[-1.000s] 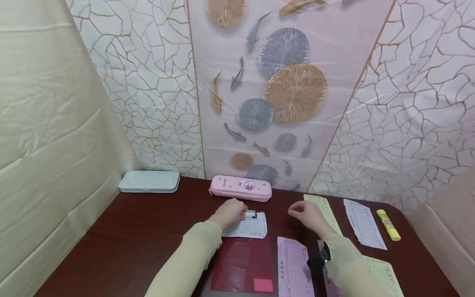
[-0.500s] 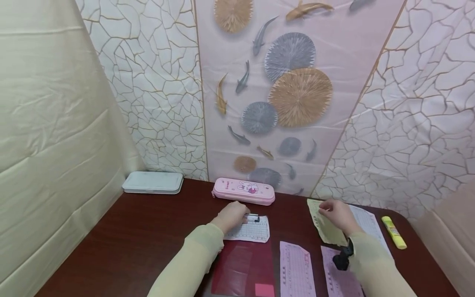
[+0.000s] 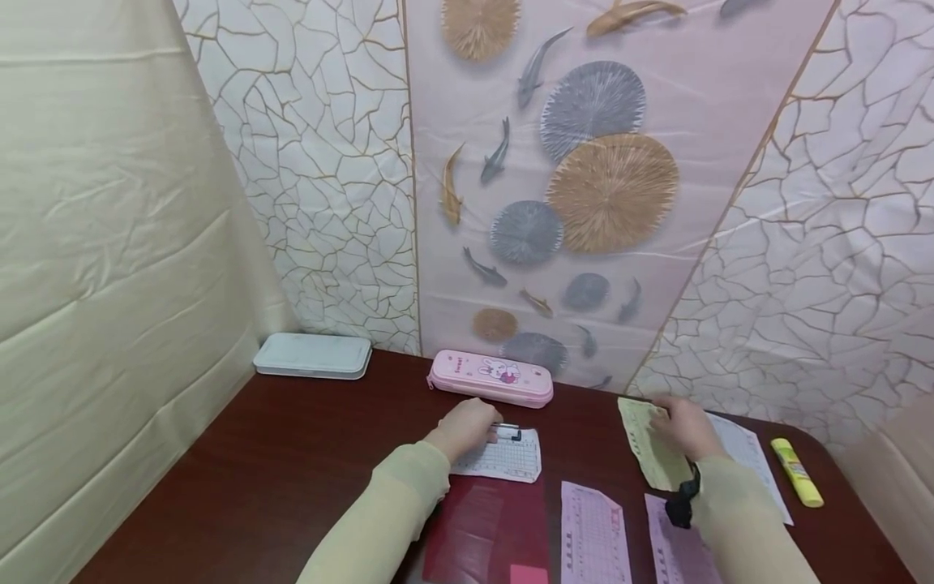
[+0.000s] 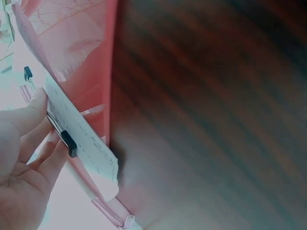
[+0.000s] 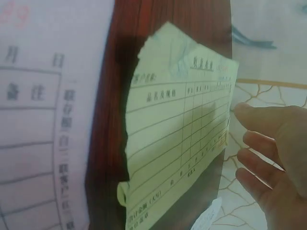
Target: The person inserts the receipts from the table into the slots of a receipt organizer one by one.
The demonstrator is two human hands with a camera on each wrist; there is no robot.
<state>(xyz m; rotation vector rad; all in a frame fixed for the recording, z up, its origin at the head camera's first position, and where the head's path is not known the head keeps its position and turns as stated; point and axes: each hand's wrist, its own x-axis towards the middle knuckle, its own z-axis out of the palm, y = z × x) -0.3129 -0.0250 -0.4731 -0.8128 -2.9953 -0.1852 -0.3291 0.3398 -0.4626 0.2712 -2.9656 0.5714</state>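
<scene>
My left hand (image 3: 465, 427) is at the top of a red see-through folder (image 3: 485, 527). It pinches the folder's wire clip (image 4: 58, 125), which has black ends, between thumb and fingers. A white receipt sheet (image 3: 511, 461) lies under this clip. At the right, my right hand (image 3: 686, 426) reaches over the far right part of a yellow-green receipt (image 3: 642, 446). In the right wrist view the thumb tip is right at the far edge of this receipt, and the other fingers are loosely bent beside it. The receipt's torn edge has a small curl.
Two purple receipts (image 3: 594, 535) lie right of the folder. A white receipt (image 3: 751, 458), partly behind the right arm, and a yellow glue stick (image 3: 797, 472) lie at the far right. Along the back stand a pink pencil case (image 3: 492, 377) and a pale flat case (image 3: 314, 355).
My right hand has moved right, from the table beside the yellow-green receipt to its far right edge. The left hand has stayed at the clip. The head view has turned slightly left.
</scene>
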